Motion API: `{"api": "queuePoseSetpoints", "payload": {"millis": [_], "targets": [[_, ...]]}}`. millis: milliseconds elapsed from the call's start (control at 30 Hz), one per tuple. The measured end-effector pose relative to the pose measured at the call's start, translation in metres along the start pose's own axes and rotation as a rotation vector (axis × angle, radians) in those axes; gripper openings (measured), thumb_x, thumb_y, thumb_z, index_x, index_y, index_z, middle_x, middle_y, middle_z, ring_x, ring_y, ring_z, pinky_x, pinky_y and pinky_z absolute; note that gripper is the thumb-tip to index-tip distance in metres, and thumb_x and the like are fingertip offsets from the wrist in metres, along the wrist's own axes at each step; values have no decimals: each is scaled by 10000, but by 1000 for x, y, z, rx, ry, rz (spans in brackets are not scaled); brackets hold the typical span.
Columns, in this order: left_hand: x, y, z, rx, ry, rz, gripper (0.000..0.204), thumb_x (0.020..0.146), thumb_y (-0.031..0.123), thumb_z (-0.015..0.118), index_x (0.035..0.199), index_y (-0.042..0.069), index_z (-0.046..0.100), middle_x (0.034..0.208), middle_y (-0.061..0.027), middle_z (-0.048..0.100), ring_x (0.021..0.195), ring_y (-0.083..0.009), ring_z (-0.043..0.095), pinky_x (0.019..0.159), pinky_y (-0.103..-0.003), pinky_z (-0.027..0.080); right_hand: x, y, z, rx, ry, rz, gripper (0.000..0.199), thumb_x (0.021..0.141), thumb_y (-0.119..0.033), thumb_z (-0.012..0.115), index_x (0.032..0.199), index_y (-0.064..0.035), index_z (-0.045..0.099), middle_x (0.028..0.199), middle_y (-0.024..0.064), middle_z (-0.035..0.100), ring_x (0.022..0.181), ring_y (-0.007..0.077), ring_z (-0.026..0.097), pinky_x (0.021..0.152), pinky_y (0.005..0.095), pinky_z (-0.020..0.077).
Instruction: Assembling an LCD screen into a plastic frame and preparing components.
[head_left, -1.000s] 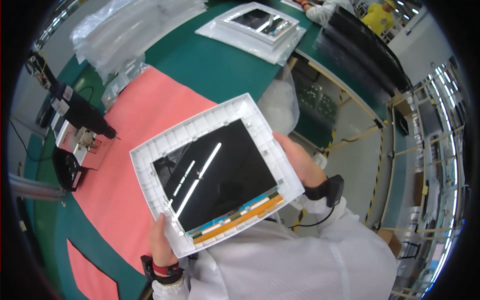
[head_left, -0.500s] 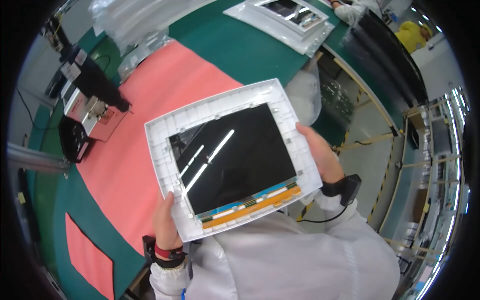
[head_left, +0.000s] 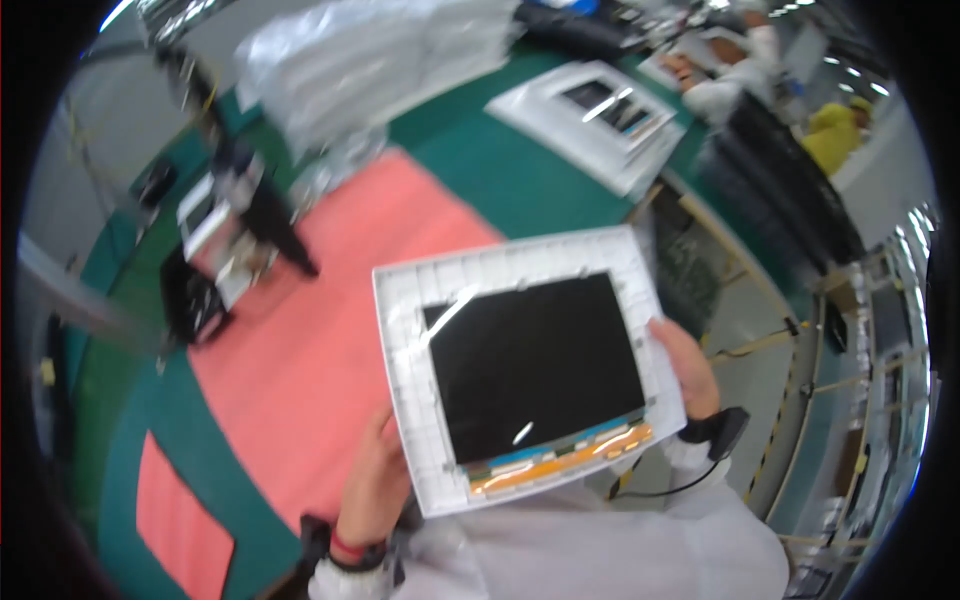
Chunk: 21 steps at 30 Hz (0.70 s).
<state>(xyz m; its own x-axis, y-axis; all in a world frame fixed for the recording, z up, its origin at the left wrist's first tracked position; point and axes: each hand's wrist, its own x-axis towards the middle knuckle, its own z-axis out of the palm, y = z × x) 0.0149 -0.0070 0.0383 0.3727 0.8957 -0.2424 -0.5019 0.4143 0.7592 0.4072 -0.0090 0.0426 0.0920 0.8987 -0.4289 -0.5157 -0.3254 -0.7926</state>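
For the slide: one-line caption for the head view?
Both hands, left hand and right hand, hold a white tray carrying a black panel.

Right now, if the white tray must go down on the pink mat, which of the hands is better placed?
Probably the left hand: it grips the white tray on the side above the pink mat. The right hand holds the far edge, off the table.

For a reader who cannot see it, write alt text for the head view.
Two bare hands hold a white tray carrying a black panel, the left hand at its lower left edge and the right hand at its right edge, above a pink mat on a green table.
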Motion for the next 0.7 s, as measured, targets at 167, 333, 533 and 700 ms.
{"api": "queuePoseSetpoints", "payload": {"millis": [167, 333, 533, 700], "targets": [[-36, 0, -39, 558, 237, 160, 349, 1024, 155, 477, 1325, -19, 508, 1218, -112, 589, 1101, -192, 562, 984, -338, 443, 13, -30, -49, -33, 77, -229, 367, 995, -230, 537, 1295, -19, 548, 1144, 85, 672, 975, 174, 667, 849, 295, 535], [-37, -3, -10, 1157, 350, 453, 171, 926, 108, 626, 1051, -6, 653, 903, -150, 634, 875, -266, 611, 782, -357, 491, 26, -97, -92, 174, 150, -425, 387, 990, -253, 542, 1261, 21, 568, 1150, 124, 679, 996, 234, 671, 915, 348, 524], [-18, -17, -26, 1485, 395, 657, 163, 878, 143, 654, 960, 2, 653, 840, -186, 605, 777, -382, 570, 694, -432, 468, 107, -137, -85, 142, 267, -632, 401, 978, -246, 552, 1288, 9, 542, 1217, 115, 646, 1066, 254, 638, 974, 374, 489], [-22, -21, -20, 1530, 484, 583, 140, 884, 140, 635, 962, 27, 659, 865, -190, 615, 820, -383, 586, 713, -435, 473, 124, -145, -62, 9, 298, -654, 378, 963, -247, 571, 1249, -1, 577, 1110, 98, 687, 971, 238, 669, 914, 368, 519]]}}
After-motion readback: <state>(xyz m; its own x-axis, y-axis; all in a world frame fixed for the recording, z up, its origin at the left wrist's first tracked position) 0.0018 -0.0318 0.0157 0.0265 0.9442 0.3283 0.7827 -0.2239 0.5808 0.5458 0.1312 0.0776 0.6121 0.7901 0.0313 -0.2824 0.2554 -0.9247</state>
